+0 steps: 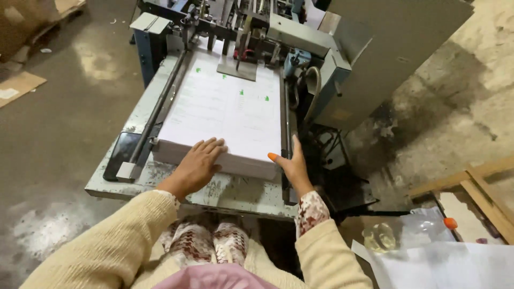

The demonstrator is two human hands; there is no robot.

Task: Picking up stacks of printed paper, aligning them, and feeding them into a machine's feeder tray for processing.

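Left hand [197, 165] lay flat and ungripping on the paper stack [222, 115], right hand [292, 165] pressed open at its 4 o'clock corner; uneven pushing could skew sheets toward the feeder [241, 32].

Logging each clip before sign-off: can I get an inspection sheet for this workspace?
Surface: worn, paint-chipped metal feed table of a machine.
Job's things: thick paper stack, white with small green marks, lying flat on the table; its far end sits under the machine's feeder parts.
Clutter: dark phone at the table's left edge.
Grippers: left hand flat on the stack's near edge; right hand against its near right corner. Both open, neither gripping.
Cables: a hose loops at the machine's right side.
Surroundings: stained concrete floor; cardboard at left; wooden frame, plastic bottle and loose sheets at right.
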